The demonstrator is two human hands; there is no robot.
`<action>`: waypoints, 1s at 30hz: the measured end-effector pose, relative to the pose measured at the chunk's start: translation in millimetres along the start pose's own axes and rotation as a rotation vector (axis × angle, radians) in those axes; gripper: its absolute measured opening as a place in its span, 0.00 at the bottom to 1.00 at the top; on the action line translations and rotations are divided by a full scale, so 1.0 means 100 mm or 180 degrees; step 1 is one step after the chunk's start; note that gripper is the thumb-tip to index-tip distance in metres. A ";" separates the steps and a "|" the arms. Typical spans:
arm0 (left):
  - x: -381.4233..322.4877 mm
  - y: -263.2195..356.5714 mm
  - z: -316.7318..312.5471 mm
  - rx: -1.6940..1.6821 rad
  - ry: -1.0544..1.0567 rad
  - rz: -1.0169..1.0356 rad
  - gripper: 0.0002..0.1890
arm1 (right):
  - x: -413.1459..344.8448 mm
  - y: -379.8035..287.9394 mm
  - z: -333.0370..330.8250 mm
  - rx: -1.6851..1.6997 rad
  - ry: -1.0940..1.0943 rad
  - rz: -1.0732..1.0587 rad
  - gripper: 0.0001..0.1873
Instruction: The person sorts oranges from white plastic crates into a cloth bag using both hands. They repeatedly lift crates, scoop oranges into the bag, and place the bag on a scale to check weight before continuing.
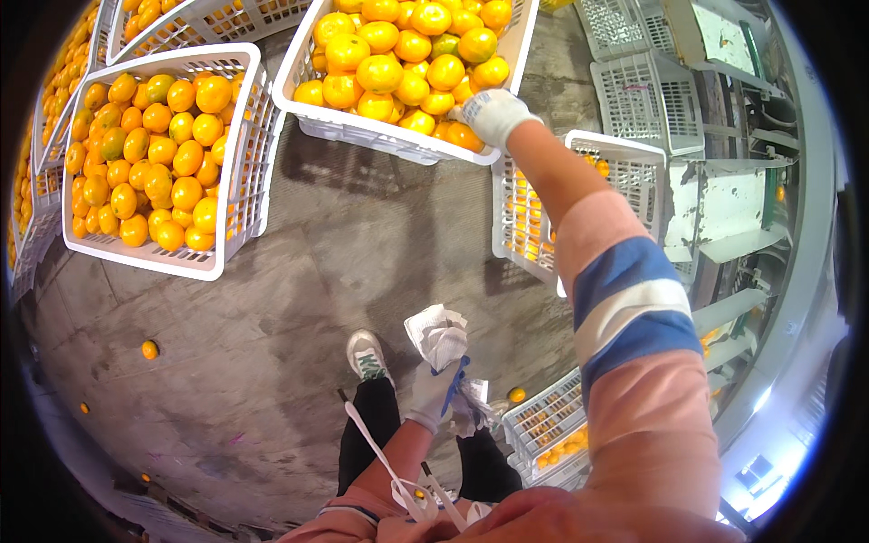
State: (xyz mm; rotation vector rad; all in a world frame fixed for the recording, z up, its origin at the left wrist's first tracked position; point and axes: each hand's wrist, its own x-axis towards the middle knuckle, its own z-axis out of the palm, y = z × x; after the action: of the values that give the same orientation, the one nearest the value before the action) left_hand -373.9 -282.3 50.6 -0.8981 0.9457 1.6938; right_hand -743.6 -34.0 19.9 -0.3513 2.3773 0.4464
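My right hand [492, 117], in a white knit glove, reaches over the near right corner of a white plastic crate [380, 139] heaped with mandarins [379, 73]. Its fingertips lie against the fruit by the rim, and whether they grip a piece is hidden. Lower down, before my legs, my left hand [426, 397] wears a white glove with a blue palm side. It is closed around crumpled printed paper [438, 336], which sticks out above the fist. More paper [474, 404] hangs from its right side.
Another full crate [153, 263] stands at the left, with more behind it. Crates [526, 224] also stand under my right arm and at the lower right [546, 414]. Worn white machinery [719, 203] runs along the right. Loose mandarins [150, 349] lie on the concrete floor [271, 326].
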 end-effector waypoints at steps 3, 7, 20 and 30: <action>0.01 -0.03 0.01 -0.0046 -0.0125 -0.0006 0.12 | -0.12 0.08 0.13 -0.0250 0.0606 -0.0069 0.14; 0.03 -0.14 -0.02 0.0138 -0.0205 -0.0058 0.12 | -0.26 0.23 0.13 0.0974 0.1700 0.0551 0.12; 0.17 -0.42 0.42 0.0408 -0.0196 0.0113 0.12 | -1.05 1.37 -1.23 0.6137 0.2963 0.0330 0.14; 0.16 -1.03 0.89 0.0996 -0.0244 -0.0334 0.14 | -3.47 -0.28 2.47 0.5329 0.0816 0.2068 0.18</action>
State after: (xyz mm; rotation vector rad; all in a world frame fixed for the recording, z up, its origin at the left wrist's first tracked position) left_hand -292.4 -172.1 55.9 -0.6582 1.0572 1.4319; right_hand -337.1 85.7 72.2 1.1549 2.1847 -1.3649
